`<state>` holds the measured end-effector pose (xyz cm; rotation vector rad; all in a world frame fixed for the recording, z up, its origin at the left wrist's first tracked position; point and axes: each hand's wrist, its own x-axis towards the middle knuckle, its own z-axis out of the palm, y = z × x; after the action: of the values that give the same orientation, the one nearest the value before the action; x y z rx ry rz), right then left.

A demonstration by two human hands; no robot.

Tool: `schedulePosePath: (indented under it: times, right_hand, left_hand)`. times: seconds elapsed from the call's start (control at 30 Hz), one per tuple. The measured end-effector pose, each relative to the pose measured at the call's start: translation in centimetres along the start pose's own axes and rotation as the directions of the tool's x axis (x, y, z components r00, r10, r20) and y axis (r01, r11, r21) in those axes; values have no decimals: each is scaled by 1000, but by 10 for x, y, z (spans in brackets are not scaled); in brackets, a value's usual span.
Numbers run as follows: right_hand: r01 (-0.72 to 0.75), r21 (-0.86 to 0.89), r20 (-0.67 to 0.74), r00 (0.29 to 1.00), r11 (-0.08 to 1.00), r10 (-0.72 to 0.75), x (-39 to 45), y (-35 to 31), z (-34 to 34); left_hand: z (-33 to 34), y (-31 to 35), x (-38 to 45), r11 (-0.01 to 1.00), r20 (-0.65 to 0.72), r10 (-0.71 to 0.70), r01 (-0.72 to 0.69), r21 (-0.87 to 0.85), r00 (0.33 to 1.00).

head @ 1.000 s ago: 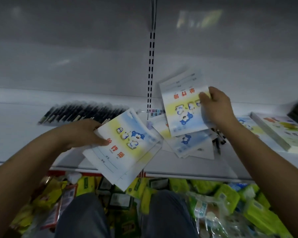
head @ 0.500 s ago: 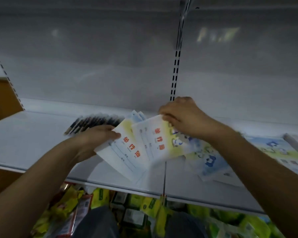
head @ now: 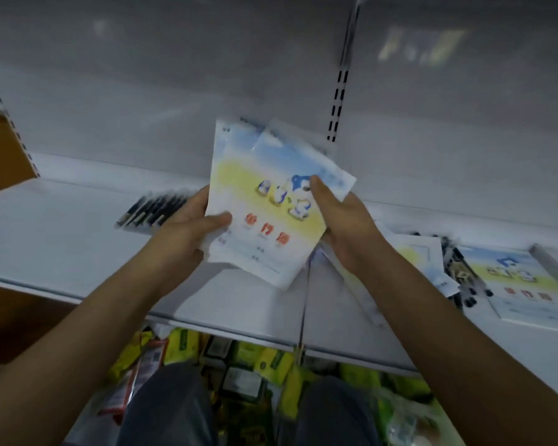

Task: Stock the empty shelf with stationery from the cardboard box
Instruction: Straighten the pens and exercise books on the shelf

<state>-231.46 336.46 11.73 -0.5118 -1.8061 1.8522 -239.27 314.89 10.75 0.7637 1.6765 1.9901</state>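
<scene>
White metal shelving with a slotted upright (head: 337, 101) is running behind a flat white shelf board (head: 62, 233), and just above the board's middle a person is holding up a fanned stack of thin paper exercise booklets with blue-and-yellow cartoon covers and red lettering (head: 264, 201). Gripping its left edge is the left hand (head: 187, 233), thumb pinching the cover against fingers curled behind, while the right hand (head: 342, 226) is clamping the right edge, thumb lying across the cartoon. Left of the stack a row of black pens (head: 152, 209) is lying on the board; right of it more matching booklets (head: 525, 281) are lying flat.
</scene>
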Motion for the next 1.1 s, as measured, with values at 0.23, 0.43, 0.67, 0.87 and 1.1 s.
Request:
schedulePosePath:
  times: [0.23, 0.43, 0.67, 0.87, 1.1]
  right_hand:
    - [140, -346, 15, 990, 928, -143, -27, -4, -41]
    - [-328, -944, -330, 931, 39, -156, -53, 3, -148]
    - [-319, -913, -346, 936, 253, -70, -45, 16, -167]
    - [-254, -904, -358, 890, 345, -282, -47, -7, -176]
    - [137, -396, -376, 878, 908, -297, -53, -50, -175]
  left_hand:
    - [26, -31, 6, 987, -112, 12, 6, 163, 994]
    - [47, -33, 7, 980, -166, 154, -129, 148, 974]
    - [73, -36, 14, 988, -150, 129, -114, 109, 980]
    - [70, -32, 13, 995, -163, 96, -93, 21, 982]
    - [61, -32, 15, 999, -158, 46, -47, -5, 986]
